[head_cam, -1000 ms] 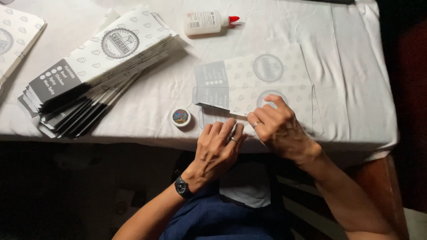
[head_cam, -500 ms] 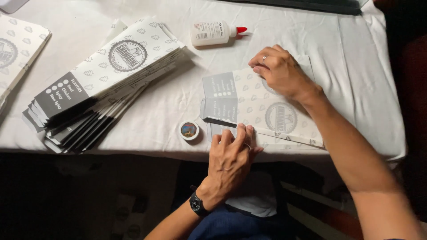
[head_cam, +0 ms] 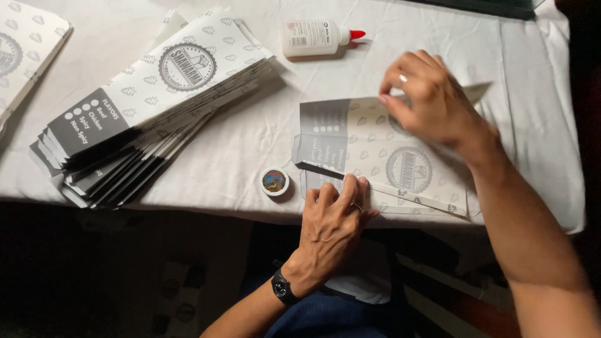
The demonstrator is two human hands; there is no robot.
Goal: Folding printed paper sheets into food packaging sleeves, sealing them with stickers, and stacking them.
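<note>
- Right now my left hand lies flat, fingers spread, pressing down the near folded edge of the flat printed paper bag at lower centre of the frame; it grasps nothing, it only pins the sheet, which I judge keeps the crease from springing up.
- My right hand, right of centre, pinches the bag's far flap between thumb and curled fingers and holds it lifted off the white tablecloth, presumably to fold it over.
- One bag is in hand, lying across the table's near edge, between my two hands.
- One small round tin sits just left of the bag, close beside my left fingertips, so within easy reach.
- One white glue bottle with a red cap lies on its side at upper centre, well apart from the bag.
- One fanned stack of flat printed bags fills the left side; I cannot count its layers. Another pile's corner shows at upper left.
</note>
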